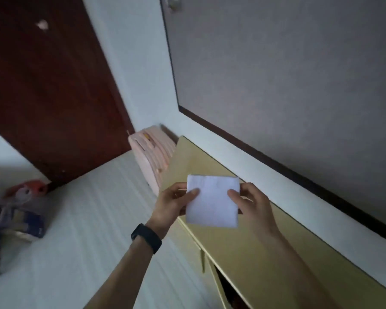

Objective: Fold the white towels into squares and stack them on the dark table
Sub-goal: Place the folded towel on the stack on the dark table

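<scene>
Now: left hand (173,202) and right hand (253,205) pinch folded white towel (213,200) by its sides, aloft over yellow cabinet top (265,253) | pink folded item (153,152) just beyond | bags (20,219) on floor, well apart

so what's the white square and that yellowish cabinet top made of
White square: looks like soft cloth, matte, faintly textured, edges slightly limp; blur leaves paper possible. Cabinet top: probably laminate or painted board, smooth pale yellow with a slight sheen and crisp straight edge.

Both hands — left hand (174,202), right hand (252,205) — pinched a folded white towel (213,200) by its sides. It hung above a yellowish cabinet top (265,248).
</scene>
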`<action>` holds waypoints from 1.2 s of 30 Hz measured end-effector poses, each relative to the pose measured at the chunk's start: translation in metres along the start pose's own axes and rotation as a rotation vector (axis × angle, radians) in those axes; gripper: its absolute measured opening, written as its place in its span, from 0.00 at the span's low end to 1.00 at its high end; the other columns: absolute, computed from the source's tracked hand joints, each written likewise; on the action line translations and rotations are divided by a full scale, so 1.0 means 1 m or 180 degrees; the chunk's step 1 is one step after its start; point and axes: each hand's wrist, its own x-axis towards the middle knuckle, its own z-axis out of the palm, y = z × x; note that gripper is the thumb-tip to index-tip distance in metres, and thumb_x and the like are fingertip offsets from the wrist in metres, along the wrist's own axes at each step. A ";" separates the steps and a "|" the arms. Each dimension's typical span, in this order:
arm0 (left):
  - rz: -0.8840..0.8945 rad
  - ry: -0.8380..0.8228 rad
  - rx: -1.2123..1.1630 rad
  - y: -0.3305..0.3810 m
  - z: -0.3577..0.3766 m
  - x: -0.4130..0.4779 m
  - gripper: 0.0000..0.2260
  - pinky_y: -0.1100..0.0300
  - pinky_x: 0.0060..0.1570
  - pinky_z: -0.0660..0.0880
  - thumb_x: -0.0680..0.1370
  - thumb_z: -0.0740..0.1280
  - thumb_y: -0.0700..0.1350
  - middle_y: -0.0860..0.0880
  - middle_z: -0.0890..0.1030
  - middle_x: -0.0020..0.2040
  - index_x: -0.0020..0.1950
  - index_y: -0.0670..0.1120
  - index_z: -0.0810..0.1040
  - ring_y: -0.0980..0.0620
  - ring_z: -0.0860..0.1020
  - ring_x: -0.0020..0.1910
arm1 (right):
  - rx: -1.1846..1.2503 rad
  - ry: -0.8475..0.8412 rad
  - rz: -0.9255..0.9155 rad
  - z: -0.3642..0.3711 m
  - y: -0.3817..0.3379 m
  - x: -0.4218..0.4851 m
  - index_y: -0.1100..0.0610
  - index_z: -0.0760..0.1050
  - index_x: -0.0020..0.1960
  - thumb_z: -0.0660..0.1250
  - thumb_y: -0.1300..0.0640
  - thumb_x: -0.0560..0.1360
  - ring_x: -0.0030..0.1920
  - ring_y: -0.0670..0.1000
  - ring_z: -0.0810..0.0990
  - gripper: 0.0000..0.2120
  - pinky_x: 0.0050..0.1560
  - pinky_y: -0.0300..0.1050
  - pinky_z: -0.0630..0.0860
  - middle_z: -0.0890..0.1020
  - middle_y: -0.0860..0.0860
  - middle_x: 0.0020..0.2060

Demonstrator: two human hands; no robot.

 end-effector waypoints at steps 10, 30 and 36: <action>0.0300 0.1797 -0.0472 0.027 -0.318 -0.194 0.11 0.54 0.39 0.79 0.76 0.73 0.47 0.44 0.85 0.49 0.55 0.43 0.80 0.46 0.83 0.42 | 0.0396 -0.2374 -0.0120 0.327 -0.130 -0.096 0.48 0.78 0.58 0.73 0.61 0.74 0.49 0.55 0.85 0.16 0.40 0.49 0.80 0.85 0.52 0.49; 0.0226 0.3903 -0.0763 -0.045 -0.812 -0.502 0.12 0.52 0.43 0.82 0.75 0.73 0.40 0.41 0.85 0.53 0.58 0.41 0.80 0.45 0.84 0.46 | 0.0204 -0.4451 -0.0183 0.918 -0.205 -0.364 0.50 0.80 0.54 0.74 0.62 0.72 0.45 0.55 0.85 0.13 0.38 0.49 0.80 0.85 0.54 0.47; 0.0326 0.4421 -0.0821 -0.035 -0.946 -0.525 0.12 0.52 0.43 0.82 0.75 0.74 0.41 0.41 0.84 0.53 0.58 0.43 0.81 0.45 0.84 0.47 | 0.0230 -0.4972 -0.0286 1.077 -0.248 -0.388 0.50 0.79 0.56 0.74 0.62 0.73 0.48 0.55 0.85 0.14 0.42 0.53 0.83 0.85 0.53 0.48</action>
